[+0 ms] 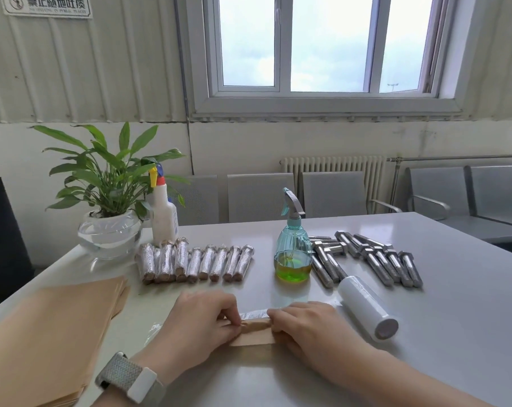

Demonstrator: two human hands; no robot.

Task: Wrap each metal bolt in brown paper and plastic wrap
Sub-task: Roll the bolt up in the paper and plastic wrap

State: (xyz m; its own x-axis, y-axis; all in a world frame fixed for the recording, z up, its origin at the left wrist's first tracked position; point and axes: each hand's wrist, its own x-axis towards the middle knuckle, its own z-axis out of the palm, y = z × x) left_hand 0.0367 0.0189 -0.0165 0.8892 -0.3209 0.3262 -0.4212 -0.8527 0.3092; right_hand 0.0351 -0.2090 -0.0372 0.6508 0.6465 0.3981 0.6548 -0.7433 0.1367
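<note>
- A bolt rolled in brown paper [253, 330] is held near the middle of the front edge of the grey surface [454, 304], lying crosswise between the two hands.
- The left end of the roll is pinched by the curled fingers [228, 312] of the left hand [201, 321]; a grey-banded watch [131, 380] is worn on that wrist.
- The right end is gripped by the bent fingers of the right hand [304, 324].
- A strip of clear plastic wrap [253, 313] is seen along the far side of the roll, stretched between the two hands; more film lies flat on the surface under and to the left of the left hand.
- The roll of plastic wrap [366, 306] lies on its side just right of the right hand, towards the right edge.
- A stack of brown paper sheets [52, 330] is laid at the front left corner.
- A row of wrapped bolts [194, 261] is lined up behind the hands, left of centre.
- Bare metal bolts [375, 259] are gathered behind the roll of wrap, towards the far right.
- A teal spray bottle [293, 248] with yellow-green liquid stands between the wrapped row and the bare bolts.
- A white spray bottle [164, 212] and a potted plant [110, 201] in a glass bowl stand at the far left corner.
</note>
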